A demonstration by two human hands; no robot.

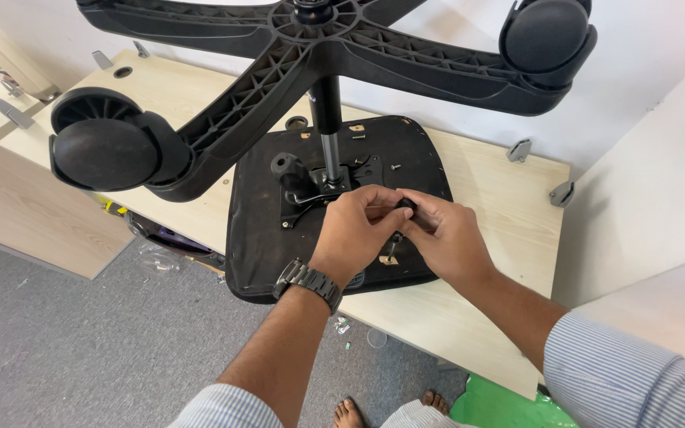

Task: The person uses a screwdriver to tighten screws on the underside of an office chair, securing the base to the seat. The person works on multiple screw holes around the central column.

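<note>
Both hands are meeting over the upturned black seat [263,238] on the worktop [501,214]. The left hand [354,234] is curling its fingers near a small dark part [406,206]; the right hand [449,238] is pinching that part (only its tip is showing).

The black star base [334,40] with its two casters [105,150] [545,36] spreads above the upturned seat [259,238], roofing it from overhead. The gas column [327,119] stands upright mid-seat, just beyond both hands [406,230]. Bare desk [509,214] lies open right of the seat; loose screws [396,167] dot the seat's far side.
</note>
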